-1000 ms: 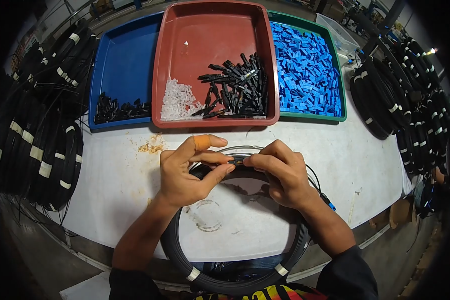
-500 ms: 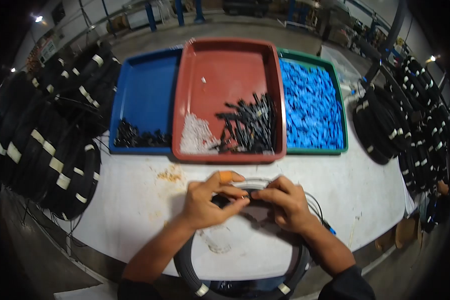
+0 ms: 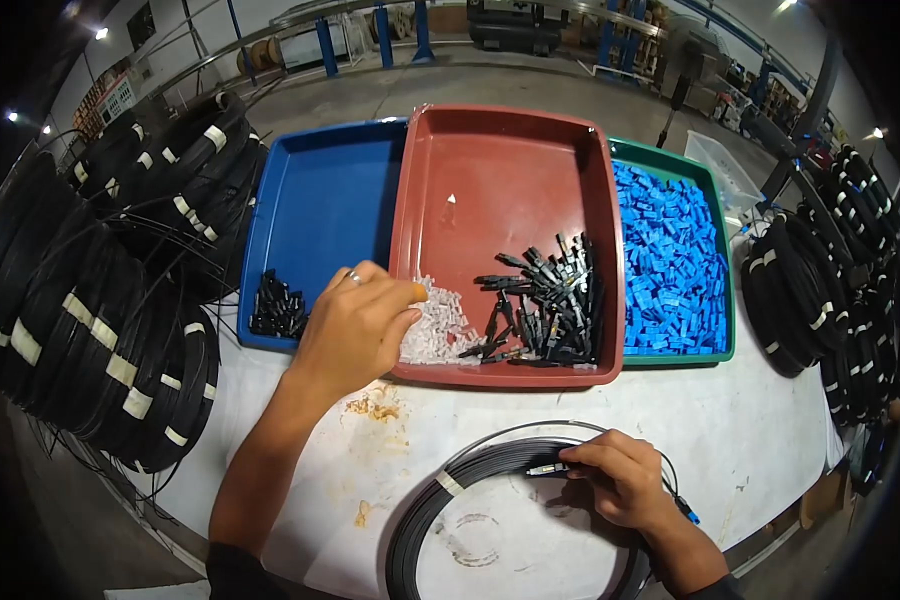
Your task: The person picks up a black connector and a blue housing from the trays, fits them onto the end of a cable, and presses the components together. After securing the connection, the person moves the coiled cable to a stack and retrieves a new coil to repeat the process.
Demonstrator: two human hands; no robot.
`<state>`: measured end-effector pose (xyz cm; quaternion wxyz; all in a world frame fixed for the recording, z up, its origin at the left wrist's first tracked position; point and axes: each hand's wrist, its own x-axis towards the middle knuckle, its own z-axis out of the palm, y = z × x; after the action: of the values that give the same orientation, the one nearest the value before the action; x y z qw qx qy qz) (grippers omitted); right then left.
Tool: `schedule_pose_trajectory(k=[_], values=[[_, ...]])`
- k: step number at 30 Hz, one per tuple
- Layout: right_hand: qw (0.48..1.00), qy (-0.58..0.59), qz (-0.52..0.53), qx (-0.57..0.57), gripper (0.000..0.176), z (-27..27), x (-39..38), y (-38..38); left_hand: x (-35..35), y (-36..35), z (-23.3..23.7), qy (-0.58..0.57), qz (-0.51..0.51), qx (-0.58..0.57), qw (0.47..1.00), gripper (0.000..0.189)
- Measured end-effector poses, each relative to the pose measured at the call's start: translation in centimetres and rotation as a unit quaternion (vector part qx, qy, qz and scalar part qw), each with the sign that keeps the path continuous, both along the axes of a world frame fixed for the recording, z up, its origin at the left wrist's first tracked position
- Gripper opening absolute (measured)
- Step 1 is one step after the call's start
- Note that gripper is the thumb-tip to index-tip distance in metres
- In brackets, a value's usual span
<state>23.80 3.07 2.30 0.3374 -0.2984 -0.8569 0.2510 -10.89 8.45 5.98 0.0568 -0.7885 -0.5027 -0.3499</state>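
My left hand (image 3: pixel 355 325) is over the near left corner of the red tray (image 3: pixel 505 376), beside the small clear pieces (image 3: pixel 438 325). Its thumb and fingers are closed together; anything between them is hidden. My right hand (image 3: pixel 625 478) pinches a black cable end with a small silver-and-black connector (image 3: pixel 547 469), above the coil of black cable (image 3: pixel 425 510). A blue-tipped cable end (image 3: pixel 687 511) lies just right of that hand. Black connector parts (image 3: pixel 545 305) fill the near right part of the red tray.
A blue tray (image 3: pixel 330 190) with small black parts (image 3: pixel 276 307) stands at the left. To the right, a green tray (image 3: pixel 727 300) holds many blue pieces (image 3: pixel 670 265). Stacked black coils (image 3: pixel 100 320) flank the white table (image 3: pixel 320 480) on both sides.
My left hand has left the connector and moved up and left to the red tray. My right hand has shifted right and down in view with the cable end. The view has shifted too.
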Motion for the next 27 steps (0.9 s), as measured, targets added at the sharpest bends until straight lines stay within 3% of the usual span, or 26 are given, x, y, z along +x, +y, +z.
schedule_pose_trajectory(k=[3, 8, 10, 17, 22, 24, 27], values=[[1.000, -0.009, -0.004, 0.004, 0.034, 0.0, -0.3, 0.1, 0.0, 1.4, -0.6, 0.112, -0.024, 0.005, 0.993, 0.014], [0.999, -0.027, -0.015, 0.014, 0.035, 0.6, -0.6, 0.1, 0.7, 3.2, -1.2, 0.187, -0.022, 0.003, 0.982, 0.010], [0.998, -0.037, -0.024, 0.038, 0.034, 0.1, -0.5, -0.1, 0.9, 3.7, -1.6, 0.274, -0.013, -0.043, 0.961, 0.009], [1.000, -0.022, -0.001, 0.023, 0.035, 0.0, -0.2, 0.3, 0.9, 6.0, -1.3, 0.312, 0.000, -0.032, 0.950, 0.004], [1.000, -0.017, 0.008, 0.018, 0.036, -0.3, -0.1, 0.5, 0.6, 6.5, -0.1, 0.198, -0.031, 0.011, 0.980, 0.009], [1.000, -0.015, 0.007, 0.017, 0.036, -0.2, -0.1, 0.5, 0.7, 6.4, -0.2, 0.084, -0.050, -0.019, 0.995, 0.009], [1.000, -0.020, 0.001, -0.002, 0.035, -0.1, -0.1, 0.4, 0.8, 6.3, -0.1, 0.072, -0.023, -0.044, 0.996, 0.012]])
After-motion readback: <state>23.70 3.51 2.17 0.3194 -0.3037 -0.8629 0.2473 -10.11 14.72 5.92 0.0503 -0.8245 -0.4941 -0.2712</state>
